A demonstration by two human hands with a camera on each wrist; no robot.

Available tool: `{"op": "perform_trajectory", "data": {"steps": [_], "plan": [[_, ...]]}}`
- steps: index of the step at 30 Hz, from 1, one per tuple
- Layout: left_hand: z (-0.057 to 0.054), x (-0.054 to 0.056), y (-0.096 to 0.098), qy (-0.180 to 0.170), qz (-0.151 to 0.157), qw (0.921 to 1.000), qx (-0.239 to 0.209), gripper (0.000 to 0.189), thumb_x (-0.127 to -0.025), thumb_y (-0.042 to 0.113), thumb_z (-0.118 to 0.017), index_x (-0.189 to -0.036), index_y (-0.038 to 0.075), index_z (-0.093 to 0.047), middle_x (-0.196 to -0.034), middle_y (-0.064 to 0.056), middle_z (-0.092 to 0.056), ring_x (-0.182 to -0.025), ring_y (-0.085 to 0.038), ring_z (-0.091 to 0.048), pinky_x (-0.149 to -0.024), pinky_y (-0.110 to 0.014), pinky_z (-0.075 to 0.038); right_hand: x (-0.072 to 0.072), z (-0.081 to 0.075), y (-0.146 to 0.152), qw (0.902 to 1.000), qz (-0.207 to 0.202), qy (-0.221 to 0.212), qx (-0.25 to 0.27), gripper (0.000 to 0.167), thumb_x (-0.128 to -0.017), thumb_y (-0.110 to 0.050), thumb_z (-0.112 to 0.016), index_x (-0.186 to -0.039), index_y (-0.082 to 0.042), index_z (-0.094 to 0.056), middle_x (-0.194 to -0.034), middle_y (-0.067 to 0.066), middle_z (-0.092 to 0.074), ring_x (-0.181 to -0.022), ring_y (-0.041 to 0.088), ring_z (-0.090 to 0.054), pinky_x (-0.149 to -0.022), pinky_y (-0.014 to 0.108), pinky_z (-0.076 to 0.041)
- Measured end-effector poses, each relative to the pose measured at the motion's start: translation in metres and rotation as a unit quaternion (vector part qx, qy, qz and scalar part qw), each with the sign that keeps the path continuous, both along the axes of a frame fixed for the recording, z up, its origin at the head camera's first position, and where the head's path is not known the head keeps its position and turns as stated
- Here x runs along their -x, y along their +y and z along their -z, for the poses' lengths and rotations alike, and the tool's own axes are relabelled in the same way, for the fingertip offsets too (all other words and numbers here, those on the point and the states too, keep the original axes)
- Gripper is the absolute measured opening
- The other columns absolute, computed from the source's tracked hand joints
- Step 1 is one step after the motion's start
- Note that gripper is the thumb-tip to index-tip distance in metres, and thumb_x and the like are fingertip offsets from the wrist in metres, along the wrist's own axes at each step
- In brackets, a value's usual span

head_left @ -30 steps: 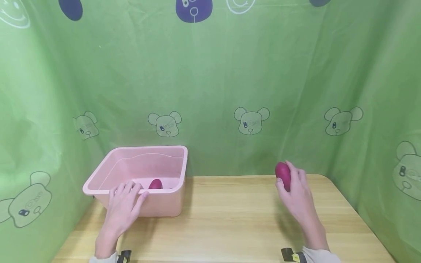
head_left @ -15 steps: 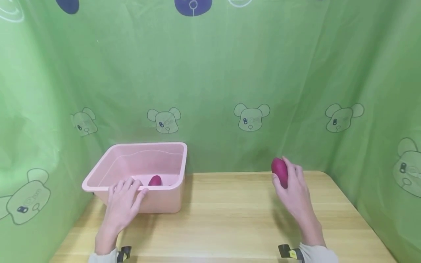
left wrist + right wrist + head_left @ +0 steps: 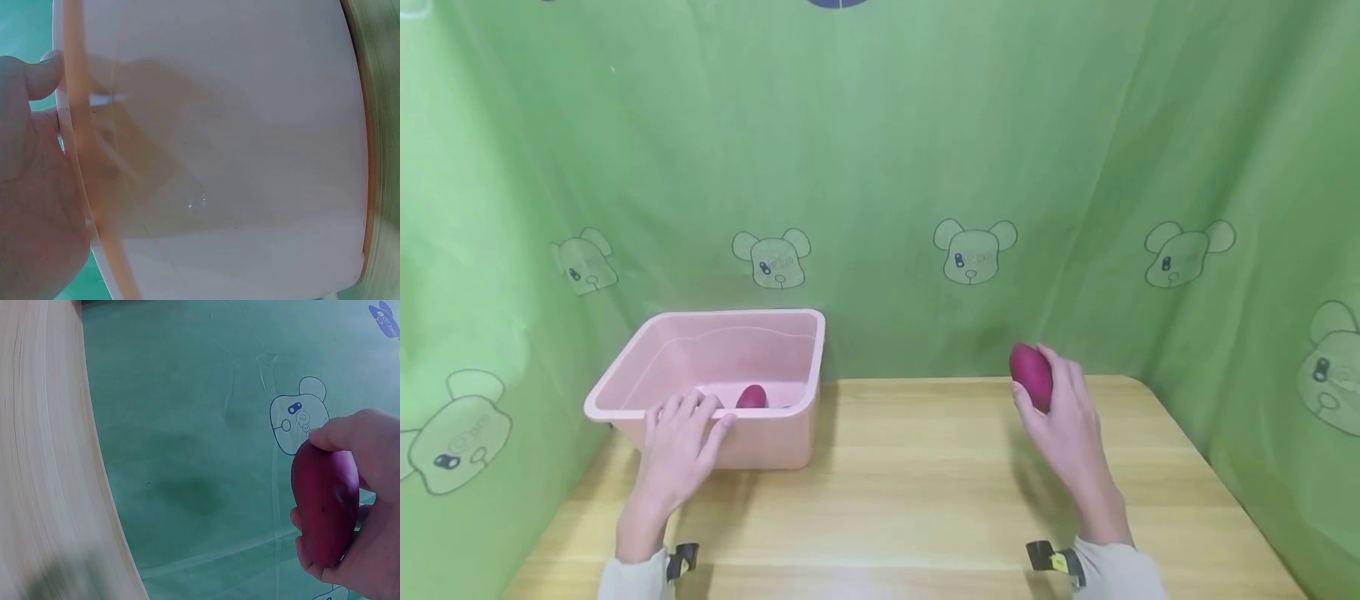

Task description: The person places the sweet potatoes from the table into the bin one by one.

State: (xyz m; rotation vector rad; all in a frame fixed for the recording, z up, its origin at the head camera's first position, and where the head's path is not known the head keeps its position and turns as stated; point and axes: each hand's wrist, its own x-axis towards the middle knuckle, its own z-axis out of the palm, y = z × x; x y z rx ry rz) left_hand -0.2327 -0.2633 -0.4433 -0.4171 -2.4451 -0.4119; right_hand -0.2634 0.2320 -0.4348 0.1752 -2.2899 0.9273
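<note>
A pink plastic tub [image 3: 775, 437] stands on the table at the left in the head view. My left hand [image 3: 673, 454] grips its near rim, fingers hooked over the edge; in the left wrist view the thumb [image 3: 45, 76] lies at the rim. Inside the tub, a magenta oval thing [image 3: 752, 397] shows above the near wall, which hides its lower part. On the right, my right hand [image 3: 1066, 421] holds a smooth magenta mango-shaped fruit [image 3: 1032, 375] above the table. In the right wrist view the thumb presses one end of the fruit [image 3: 325, 503] and fingers curl round beneath.
The light wooden table [image 3: 910, 500] reaches back to a green curtain [image 3: 880, 150] printed with bear heads. The curtain also closes in the left and right sides.
My right hand has moved slightly left with the mango-shaped fruit. The left hand stays on the tub rim. The whole head view has tilted downward.
</note>
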Motion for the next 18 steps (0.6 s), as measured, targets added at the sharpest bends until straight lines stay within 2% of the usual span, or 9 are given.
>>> {"op": "perform_trajectory", "data": {"steps": [10, 18], "plan": [[-0.0026, 0.0033, -0.0016, 0.005, 0.003, 1.0000, 0.000, 0.022, -0.103, 0.031, -0.057, -0.100, 0.010, -0.060, -0.098, -0.009, -0.057, -0.097, -0.034, -0.050, -0.096, -0.062, -0.030, 0.0001, -0.0053, -0.0057, 0.9999, -0.010, 0.004, 0.004, 0.064, -0.095, -0.017, -0.073, -0.152, -0.012, -0.046, -0.135, 0.024, -0.050, -0.109, 0.047, -0.058, -0.082, 0.070, -0.050], [-0.0008, -0.0006, -0.0005, -0.009, 0.000, 1.0000, -0.001, 0.024, -0.104, 0.033, -0.055, -0.100, 0.010, -0.061, -0.099, -0.010, -0.058, -0.097, -0.034, -0.050, -0.098, -0.062, -0.029, -0.0019, -0.0022, -0.0086, 0.9993, -0.035, 0.008, -0.012, 0.064, -0.094, -0.014, -0.074, -0.151, -0.012, -0.047, -0.133, 0.023, -0.053, -0.112, 0.045, -0.057, -0.082, 0.069, -0.050]]}}
